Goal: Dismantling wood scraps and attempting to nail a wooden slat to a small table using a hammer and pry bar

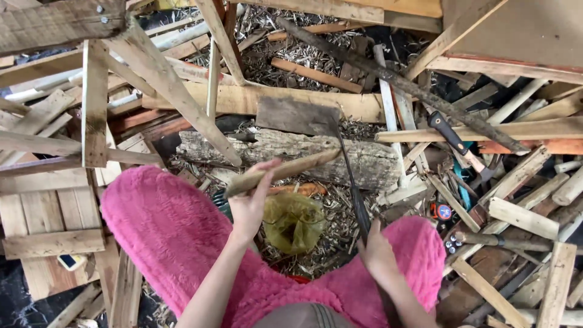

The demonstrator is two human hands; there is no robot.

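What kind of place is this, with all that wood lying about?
Probably a rough woodworking spot. Wood offcuts and shavings lie everywhere, a worn log serves as a chopping block, and a hammer lies nearby.

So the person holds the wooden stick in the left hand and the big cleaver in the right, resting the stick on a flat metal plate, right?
Not quite. The head view shows the wooden stick resting on a weathered log, not a metal plate. The rest holds: the left hand grips the stick and the right hand holds the cleaver.
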